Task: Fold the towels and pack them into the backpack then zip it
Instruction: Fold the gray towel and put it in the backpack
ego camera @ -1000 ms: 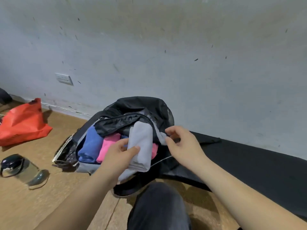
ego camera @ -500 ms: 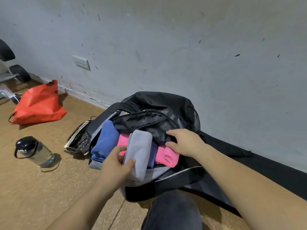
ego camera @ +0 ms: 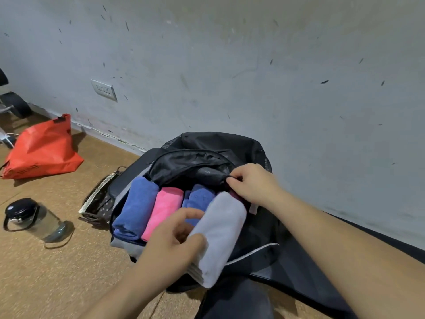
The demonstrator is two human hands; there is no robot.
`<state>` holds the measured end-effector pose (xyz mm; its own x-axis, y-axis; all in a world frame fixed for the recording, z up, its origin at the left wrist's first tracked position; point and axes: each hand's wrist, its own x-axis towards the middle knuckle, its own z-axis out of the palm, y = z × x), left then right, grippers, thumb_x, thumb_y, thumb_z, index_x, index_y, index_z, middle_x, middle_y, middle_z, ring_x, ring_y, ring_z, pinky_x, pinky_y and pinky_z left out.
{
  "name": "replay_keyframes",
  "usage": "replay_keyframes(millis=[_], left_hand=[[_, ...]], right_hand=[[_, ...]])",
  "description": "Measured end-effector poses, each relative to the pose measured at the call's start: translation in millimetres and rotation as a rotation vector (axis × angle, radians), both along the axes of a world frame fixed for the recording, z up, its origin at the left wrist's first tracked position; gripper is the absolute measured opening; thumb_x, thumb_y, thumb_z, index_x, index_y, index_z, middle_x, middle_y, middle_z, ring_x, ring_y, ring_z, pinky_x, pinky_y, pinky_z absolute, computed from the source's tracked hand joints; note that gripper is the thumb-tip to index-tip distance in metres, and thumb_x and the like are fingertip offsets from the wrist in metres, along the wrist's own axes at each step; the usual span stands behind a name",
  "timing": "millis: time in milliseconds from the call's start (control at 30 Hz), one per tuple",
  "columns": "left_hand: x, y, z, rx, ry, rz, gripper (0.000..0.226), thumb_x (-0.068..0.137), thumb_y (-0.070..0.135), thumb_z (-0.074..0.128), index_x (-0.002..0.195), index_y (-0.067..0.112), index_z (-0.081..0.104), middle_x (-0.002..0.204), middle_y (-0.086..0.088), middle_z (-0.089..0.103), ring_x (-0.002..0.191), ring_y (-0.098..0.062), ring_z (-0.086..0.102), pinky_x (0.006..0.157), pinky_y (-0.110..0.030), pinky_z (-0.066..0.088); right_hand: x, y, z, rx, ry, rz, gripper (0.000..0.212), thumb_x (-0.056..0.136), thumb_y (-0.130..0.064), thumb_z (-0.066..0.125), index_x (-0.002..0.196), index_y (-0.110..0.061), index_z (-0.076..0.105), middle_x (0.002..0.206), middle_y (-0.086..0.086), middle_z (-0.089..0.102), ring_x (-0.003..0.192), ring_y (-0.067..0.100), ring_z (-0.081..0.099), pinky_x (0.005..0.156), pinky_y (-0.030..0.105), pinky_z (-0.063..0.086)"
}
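A black backpack (ego camera: pixel 207 143) lies open on the floor against the wall. Folded towels stand side by side in its mouth: a blue towel (ego camera: pixel 135 208), a pink towel (ego camera: pixel 164 208), a second blue towel (ego camera: pixel 199 198) and a light grey towel (ego camera: pixel 218 236) at the right. My left hand (ego camera: pixel 174 247) grips the grey towel's near left edge, thumb on top. My right hand (ego camera: pixel 253 183) pinches the backpack's black upper flap (ego camera: pixel 188 164) at its right end, holding the opening apart.
An orange bag (ego camera: pixel 43 150) lies at the left by the wall. A clear bottle with a black lid (ego camera: pixel 34 219) lies on the cork floor. A dotted pouch (ego camera: pixel 101 199) sits left of the backpack. A black mat (ego camera: pixel 345 261) runs along the wall at right; my dark trouser leg (ego camera: pixel 236 300) is below.
The grey towel has shifted from the middle of the row to the right end, past the second blue towel. My right hand rose from the pink towel to pinch the flap edge.
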<state>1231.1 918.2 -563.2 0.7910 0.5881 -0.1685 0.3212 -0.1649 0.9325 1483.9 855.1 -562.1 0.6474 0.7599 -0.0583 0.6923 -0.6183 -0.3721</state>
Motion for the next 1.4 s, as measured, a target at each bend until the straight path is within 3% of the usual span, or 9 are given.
replay_keyframes(millis=[167, 267, 367, 567, 800, 867, 1033, 1200, 1400], left_hand=[[46, 11, -39, 0.237, 0.053, 0.037, 0.037, 0.09, 0.02, 0.065, 0.119, 0.042, 0.062, 0.067, 0.002, 0.061, 0.056, -0.015, 0.054, 0.065, -0.041, 0.052], [58, 21, -50, 0.305, 0.091, 0.145, 0.037, 0.093, 0.021, 0.06, 0.127, 0.034, 0.06, 0.074, 0.003, 0.065, 0.05, -0.016, 0.053, 0.048, -0.027, 0.041], [59, 22, -53, 0.374, 0.129, 0.223, 0.033, 0.092, 0.022, 0.06, 0.124, 0.03, 0.06, 0.097, 0.0, 0.067, 0.066, -0.015, 0.057, 0.056, -0.028, 0.041], [57, 20, -64, 1.181, -0.073, -0.26, 0.021, 0.081, 0.009, 0.063, 0.099, 0.016, 0.072, 0.115, -0.003, 0.07, 0.097, -0.03, 0.065, 0.073, -0.04, 0.054], [48, 15, -68, 1.016, 0.336, -0.383, 0.072, 0.087, 0.068, 0.047, 0.152, 0.041, 0.033, 0.164, 0.012, 0.034, 0.15, -0.033, 0.037, 0.099, -0.059, 0.052], [61, 16, -73, 0.905, 0.382, -0.358, 0.074, 0.087, 0.072, 0.048, 0.152, 0.047, 0.024, 0.165, 0.015, 0.022, 0.143, -0.036, 0.036, 0.096, -0.052, 0.055], [82, 9, -92, 0.961, 0.279, -0.122, 0.054, 0.086, 0.06, 0.055, 0.135, 0.04, 0.047, 0.145, 0.01, 0.045, 0.1, -0.028, 0.053, 0.068, -0.041, 0.056], [107, 26, -82, 0.857, -0.107, -0.08, 0.033, 0.083, 0.036, 0.065, 0.114, 0.022, 0.067, 0.109, 0.005, 0.062, 0.089, -0.026, 0.059, 0.077, -0.041, 0.048], [140, 29, -87, 0.786, -0.001, -0.023, 0.035, 0.088, 0.046, 0.063, 0.111, 0.019, 0.064, 0.107, 0.0, 0.062, 0.092, -0.029, 0.058, 0.087, -0.044, 0.05]], right_hand=[[4, 1, 8, 0.115, 0.164, -0.072, 0.039, 0.086, -0.036, 0.06, 0.053, -0.02, 0.047, 0.046, -0.007, 0.042, 0.056, 0.018, 0.041, 0.057, 0.031, 0.037], [0, 2, 11, 0.093, 0.122, -0.076, 0.028, 0.086, -0.038, 0.059, 0.067, -0.018, 0.062, 0.056, -0.006, 0.058, 0.066, 0.023, 0.058, 0.061, 0.032, 0.046], [-5, 1, 12, 0.068, 0.088, -0.077, 0.026, 0.088, -0.039, 0.056, 0.082, -0.018, 0.072, 0.073, -0.005, 0.072, 0.079, 0.019, 0.067, 0.071, 0.03, 0.054], [-3, -5, 8, 0.113, 0.106, -0.103, 0.019, 0.089, -0.038, 0.059, 0.083, -0.028, 0.073, 0.079, -0.013, 0.073, 0.083, 0.013, 0.068, 0.074, 0.032, 0.057], [-14, -5, 8, 0.16, 0.031, -0.069, 0.017, 0.096, -0.038, 0.055, 0.09, -0.028, 0.068, 0.081, -0.011, 0.07, 0.083, 0.017, 0.066, 0.076, 0.032, 0.053], [-18, -3, 10, 0.187, 0.022, -0.06, 0.015, 0.097, -0.039, 0.054, 0.088, -0.031, 0.063, 0.079, -0.011, 0.066, 0.083, 0.017, 0.064, 0.077, 0.033, 0.051], [-14, -4, 16, 0.241, 0.036, -0.047, 0.012, 0.098, -0.039, 0.056, 0.088, -0.034, 0.06, 0.073, -0.014, 0.062, 0.075, 0.012, 0.059, 0.068, 0.029, 0.043], [-6, -7, 19, 0.283, 0.102, -0.019, 0.016, 0.097, -0.038, 0.059, 0.082, -0.034, 0.061, 0.068, -0.011, 0.064, 0.064, 0.006, 0.058, 0.062, 0.028, 0.043], [0, -3, 25, 0.318, 0.092, -0.014, 0.013, 0.095, -0.039, 0.058, 0.084, -0.035, 0.063, 0.074, -0.011, 0.069, 0.07, 0.009, 0.062, 0.07, 0.033, 0.054]])
